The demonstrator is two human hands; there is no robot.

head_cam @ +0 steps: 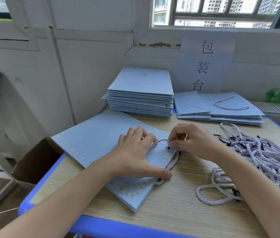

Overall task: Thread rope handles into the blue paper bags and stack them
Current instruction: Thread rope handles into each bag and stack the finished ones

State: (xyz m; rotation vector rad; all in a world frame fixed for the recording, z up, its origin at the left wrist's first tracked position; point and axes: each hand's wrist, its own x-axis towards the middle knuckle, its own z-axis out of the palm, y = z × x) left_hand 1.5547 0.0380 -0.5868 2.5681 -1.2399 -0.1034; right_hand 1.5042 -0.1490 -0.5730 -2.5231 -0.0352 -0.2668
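Observation:
A flat blue paper bag [98,143] lies tilted on the wooden table [178,200] in front of me. My left hand [135,155] rests spread on the bag near its top edge, thumb pressing the rim by a white rope handle [171,164] that loops along that edge. My right hand [190,141] pinches the black-tipped end of that rope just above the bag's surface. A heap of loose white ropes [259,162] with dark tips lies at the right.
A tall stack of blue bags [141,93] stands at the back. Right of it is a lower pile of bags with handles [221,109]. A paper sign [206,62] hangs on the wall. An open cardboard box [38,162] sits left of the table.

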